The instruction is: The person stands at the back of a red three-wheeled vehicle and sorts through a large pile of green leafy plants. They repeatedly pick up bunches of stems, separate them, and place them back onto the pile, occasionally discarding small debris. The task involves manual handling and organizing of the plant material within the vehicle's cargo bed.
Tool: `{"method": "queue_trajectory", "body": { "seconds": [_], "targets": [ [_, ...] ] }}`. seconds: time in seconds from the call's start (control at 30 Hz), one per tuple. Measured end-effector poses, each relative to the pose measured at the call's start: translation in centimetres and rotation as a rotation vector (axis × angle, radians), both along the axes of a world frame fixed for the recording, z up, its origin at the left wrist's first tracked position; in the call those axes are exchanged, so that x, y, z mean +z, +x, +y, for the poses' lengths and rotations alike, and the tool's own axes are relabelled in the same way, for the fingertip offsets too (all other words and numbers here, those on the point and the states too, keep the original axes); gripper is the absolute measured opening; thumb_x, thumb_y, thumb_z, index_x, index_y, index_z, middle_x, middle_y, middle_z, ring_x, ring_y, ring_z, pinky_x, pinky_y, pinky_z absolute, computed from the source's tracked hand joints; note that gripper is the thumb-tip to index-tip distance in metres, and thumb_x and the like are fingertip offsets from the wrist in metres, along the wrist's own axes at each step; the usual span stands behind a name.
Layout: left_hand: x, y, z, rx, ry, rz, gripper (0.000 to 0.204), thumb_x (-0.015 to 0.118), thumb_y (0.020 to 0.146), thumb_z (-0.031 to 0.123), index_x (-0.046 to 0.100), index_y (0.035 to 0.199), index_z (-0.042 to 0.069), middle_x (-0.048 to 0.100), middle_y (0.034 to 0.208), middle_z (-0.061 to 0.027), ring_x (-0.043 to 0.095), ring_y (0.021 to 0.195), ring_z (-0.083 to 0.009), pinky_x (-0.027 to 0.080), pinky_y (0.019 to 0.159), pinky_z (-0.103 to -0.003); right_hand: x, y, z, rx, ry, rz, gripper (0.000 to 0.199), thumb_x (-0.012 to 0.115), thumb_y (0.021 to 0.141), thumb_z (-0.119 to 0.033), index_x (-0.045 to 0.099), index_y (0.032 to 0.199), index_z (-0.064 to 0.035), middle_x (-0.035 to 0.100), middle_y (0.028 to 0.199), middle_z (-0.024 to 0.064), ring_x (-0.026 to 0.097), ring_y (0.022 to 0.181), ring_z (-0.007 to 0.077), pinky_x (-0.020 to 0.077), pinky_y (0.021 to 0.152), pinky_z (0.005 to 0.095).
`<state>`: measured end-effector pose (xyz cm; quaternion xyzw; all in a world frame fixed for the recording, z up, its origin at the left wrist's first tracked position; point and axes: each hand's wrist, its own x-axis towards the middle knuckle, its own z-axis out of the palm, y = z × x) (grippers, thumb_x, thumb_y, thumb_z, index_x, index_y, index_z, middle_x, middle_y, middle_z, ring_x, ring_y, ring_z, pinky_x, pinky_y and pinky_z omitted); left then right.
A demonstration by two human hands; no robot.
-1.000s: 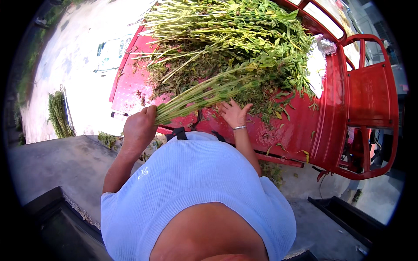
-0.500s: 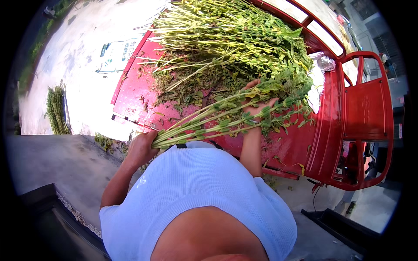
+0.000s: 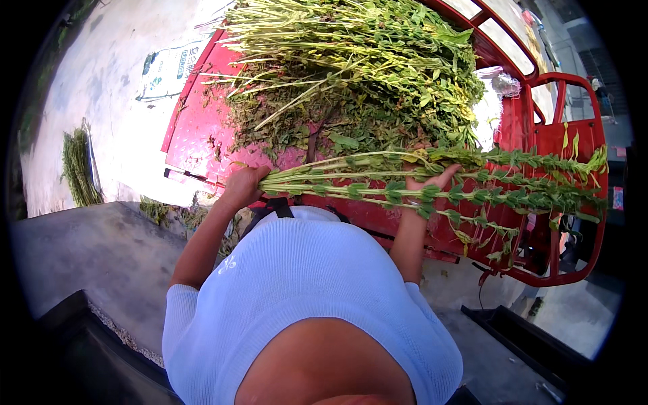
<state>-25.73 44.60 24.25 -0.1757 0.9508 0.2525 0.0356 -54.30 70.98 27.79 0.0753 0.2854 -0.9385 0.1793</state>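
I hold a bundle of long green leafy stalks [image 3: 432, 185] level across my front, above the edge of a red cart bed [image 3: 202, 128]. My left hand [image 3: 243, 185] grips the bare cut ends of the stalks. My right hand [image 3: 432, 181] is under the leafy middle of the bundle, palm up with fingers around it. The leafy tops reach right to the red side rail [image 3: 574, 145]. Behind the bundle a big heap of the same green plants [image 3: 364, 74] lies on the cart bed.
A white printed sack [image 3: 169, 67] lies on the pale ground at the upper left. A small pile of green stalks [image 3: 77, 169] lies on the ground at far left. Grey concrete [image 3: 81, 250] spreads below left, and a dark ledge [image 3: 533, 351] runs at lower right.
The bundle has come out of the heap and swung down from a slant to level. My right hand has moved right along the stalks, away from my left.
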Motion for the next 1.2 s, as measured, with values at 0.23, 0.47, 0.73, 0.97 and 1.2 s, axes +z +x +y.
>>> {"method": "queue_trajectory", "body": {
  "seconds": [0.23, 0.47, 0.73, 0.97, 1.2],
  "targets": [
    [-1.2, 4.1, -6.7, 0.055, -0.146, -0.355, 0.015, 0.056, 0.08, 0.029, 0.063, 0.082, 0.016, 0.062, 0.071, -0.0106, 0.063, 0.072, -0.0311, 0.049, 0.061, -0.044, -13.3, 7.5, -1.5, 0.248, 0.222, -0.415, 0.073, 0.048, 0.08, -0.065, 0.044, 0.127, -0.0088, 0.047, 0.128, 0.0112, 0.048, 0.112, 0.0305, 0.0411, 0.094, 0.048],
    [-1.7, 5.9, -14.5, -0.021, -0.371, -0.36, 0.006, 0.062, 0.074, 0.024, 0.066, 0.074, 0.02, 0.061, 0.073, -0.0029, 0.062, 0.075, -0.025, 0.044, 0.07, -0.042, -15.1, 13.1, -6.0, 0.47, 0.106, -0.618, 0.079, 0.047, 0.077, -0.069, 0.049, 0.12, -0.0022, 0.057, 0.114, 0.0152, 0.057, 0.1, 0.0306, 0.0483, 0.087, 0.0433],
    [-6.5, 5.5, -23.0, -0.023, -0.149, -0.675, 0.021, 0.075, 0.06, 0.031, 0.07, 0.074, 0.016, 0.065, 0.07, -0.0052, 0.063, 0.072, -0.0247, 0.05, 0.067, -0.039, -23.6, 16.2, -10.3, 0.746, 0.242, -0.546, 0.086, 0.041, 0.073, -0.078, 0.055, 0.113, -0.003, 0.06, 0.11, 0.0121, 0.06, 0.093, 0.0239, 0.0497, 0.077, 0.0372],
    [-15.1, 4.6, -27.9, -0.051, 0.032, -0.76, 0.027, 0.08, 0.057, 0.024, 0.07, 0.08, 0.017, 0.065, 0.072, -0.0042, 0.064, 0.073, -0.021, 0.05, 0.065, -0.035, -27.6, 16.4, -7.6, 0.934, 1.267, -0.357, 0.072, 0.055, 0.08, -0.061, 0.046, 0.125, -0.0063, 0.049, 0.127, 0.0093, 0.062, 0.09, 0.0166, 0.0499, 0.054, 0.0286],
    [-14.2, 3.9, -27.0, -0.054, -0.038, -0.749, 0.03, 0.075, 0.065, 0.042, 0.068, 0.085, 0.02, 0.067, 0.079, -0.0042, 0.065, 0.079, -0.0237, 0.052, 0.069, -0.038, -19.4, 13.6, -5.8, 1.341, 1.423, -0.017, 0.04, 0.063, 0.083, -0.04, 0.063, 0.098, -0.0021, 0.067, 0.078, 0.0076, 0.064, 0.062, 0.0132, 0.0509, 0.055, 0.0286]
  ]
}}
